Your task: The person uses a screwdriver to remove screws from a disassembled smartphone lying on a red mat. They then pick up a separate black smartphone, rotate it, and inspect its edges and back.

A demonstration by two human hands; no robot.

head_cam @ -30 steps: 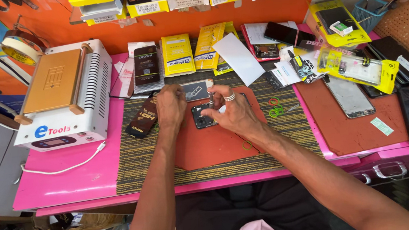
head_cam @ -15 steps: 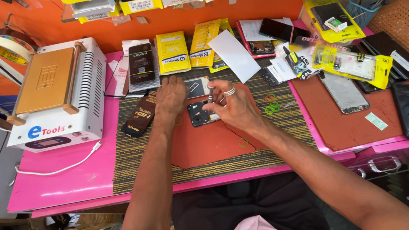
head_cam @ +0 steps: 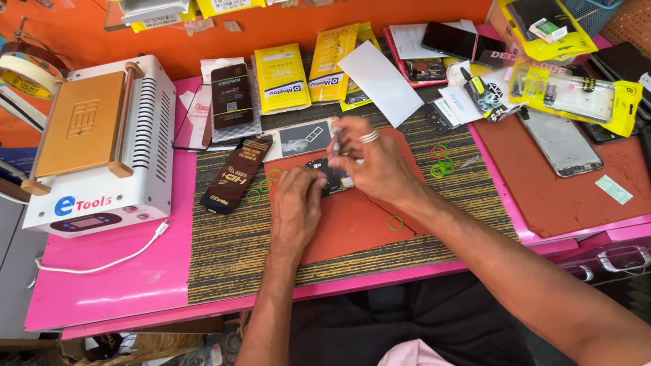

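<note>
While the left hand presses the small dark phone part to the orange mat, the right hand pinches a thin tool; a slip could scratch it; loose green rings nearby might scatter.

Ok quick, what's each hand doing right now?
Left hand: pressed on the small dark phone, steadying it.
Right hand: closed on a thin metal tool at the phone.
</note>
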